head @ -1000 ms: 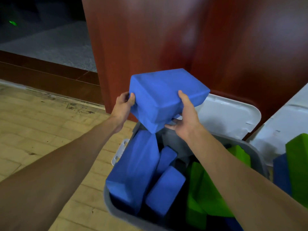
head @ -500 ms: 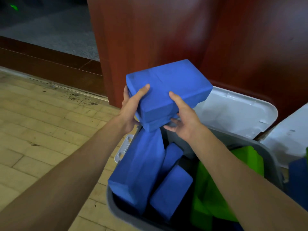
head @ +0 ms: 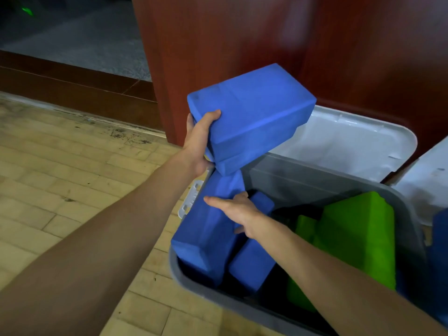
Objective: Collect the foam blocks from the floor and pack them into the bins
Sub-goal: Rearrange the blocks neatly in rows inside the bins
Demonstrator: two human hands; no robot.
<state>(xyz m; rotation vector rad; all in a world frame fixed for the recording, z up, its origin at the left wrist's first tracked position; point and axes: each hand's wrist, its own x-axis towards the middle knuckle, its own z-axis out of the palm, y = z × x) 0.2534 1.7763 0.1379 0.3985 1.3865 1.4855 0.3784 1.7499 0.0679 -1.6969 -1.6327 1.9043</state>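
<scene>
Wooden panel (head: 266,32): dark red, it stands upright just behind the bin.
Floor (head: 60,190): pale wood planks run under your left forearm.
Grey bin (head: 303,175): it is open in front of you, with blue and green blocks inside.
White lid (head: 351,141): it leans back against the panel.
Held blue block (head: 254,112): it is tilted in the air over the bin's far left corner.
Leaning blue block (head: 206,238): it is propped along the bin's left wall.
Green block (head: 358,238): it stands on the bin's right side.
Left hand (head: 198,141): you clasp the held block's near end, thumb on top.
Right hand (head: 237,212): it lies on the leaning block with one digit straight across its face. Whether you grip it, I cannot tell.
</scene>
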